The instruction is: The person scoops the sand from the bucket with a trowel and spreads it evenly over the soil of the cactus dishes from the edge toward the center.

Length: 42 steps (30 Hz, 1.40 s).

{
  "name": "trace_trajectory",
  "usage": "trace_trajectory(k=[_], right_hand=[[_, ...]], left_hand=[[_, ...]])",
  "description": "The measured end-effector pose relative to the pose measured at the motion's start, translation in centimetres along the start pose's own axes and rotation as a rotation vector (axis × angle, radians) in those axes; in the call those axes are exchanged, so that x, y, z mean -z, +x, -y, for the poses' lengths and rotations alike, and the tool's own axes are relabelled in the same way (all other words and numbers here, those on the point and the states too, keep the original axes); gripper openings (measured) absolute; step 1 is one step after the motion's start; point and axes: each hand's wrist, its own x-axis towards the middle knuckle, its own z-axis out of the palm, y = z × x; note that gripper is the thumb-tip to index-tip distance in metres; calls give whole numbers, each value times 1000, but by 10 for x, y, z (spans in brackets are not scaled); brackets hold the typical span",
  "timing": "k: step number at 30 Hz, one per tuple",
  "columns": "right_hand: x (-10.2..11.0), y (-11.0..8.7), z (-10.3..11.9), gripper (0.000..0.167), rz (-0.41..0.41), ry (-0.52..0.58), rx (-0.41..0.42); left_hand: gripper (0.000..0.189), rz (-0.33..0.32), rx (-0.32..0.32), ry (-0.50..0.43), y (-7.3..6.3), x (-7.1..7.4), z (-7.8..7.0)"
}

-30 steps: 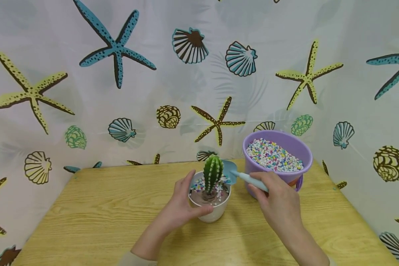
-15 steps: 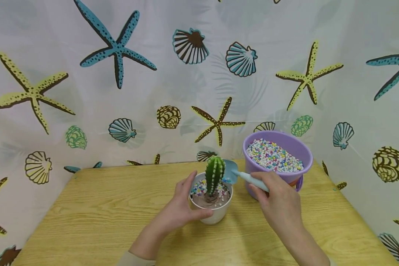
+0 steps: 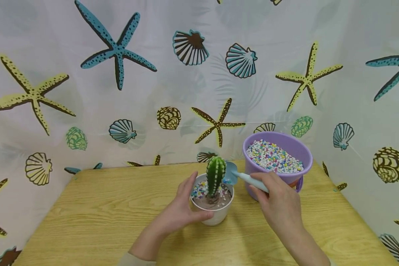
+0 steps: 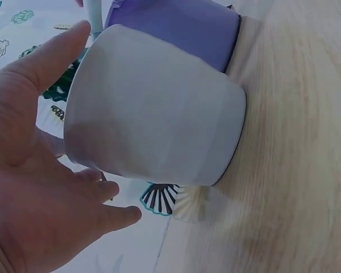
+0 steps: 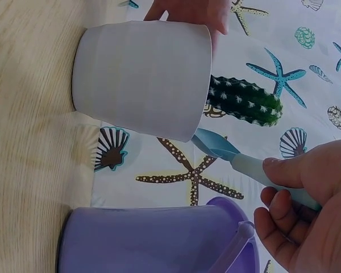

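Observation:
A white flower pot (image 3: 216, 218) stands on the table with a green cactus (image 3: 215, 175) upright in it. Brown soil (image 3: 207, 202) shows at the front of the pot, with coloured pebbles (image 3: 199, 189) around the cactus, mostly behind and left. My left hand (image 3: 181, 208) holds the pot at its left side, thumb at the front rim and fingers round the far side. With my right hand (image 3: 280, 203) I grip the handle of a light blue toy shovel (image 3: 231, 171). Its blade is at the pot's back right rim, beside the cactus, with a few blue pebbles at its lower edge.
A purple bucket (image 3: 297, 147), well filled with small multicoloured pebbles (image 3: 274, 156), stands close behind and right of the pot. The wooden table (image 3: 103, 214) ends at a hanging curtain (image 3: 146, 81) printed with starfish and shells, which also runs along both sides.
The pot has shifted slightly to the right under my left hand. Pebbles have left the shovel's blade, where fewer show now. My right hand has barely moved.

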Motion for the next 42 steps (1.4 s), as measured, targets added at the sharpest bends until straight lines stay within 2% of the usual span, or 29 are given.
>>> trace_trajectory(k=[3,10,17,25,42], right_hand=[[-1,0,0,38,1,-2,-1],[-2,-1,-1,38,-8,-7,8],[-5,-1,-3,39,-12,-16,34],[-5,-2,-4,41,-25,-25,68],[-4,-2,-4,42,-33,-21,55]], left_hand=[[127,1,1,6,0,1,0],[131,-79,40,17,4,-10,2],[130,-69,40,6,5,-11,2],[133,-51,46,-96,6,-11,4],[132,-69,67,-57,8,-13,3]])
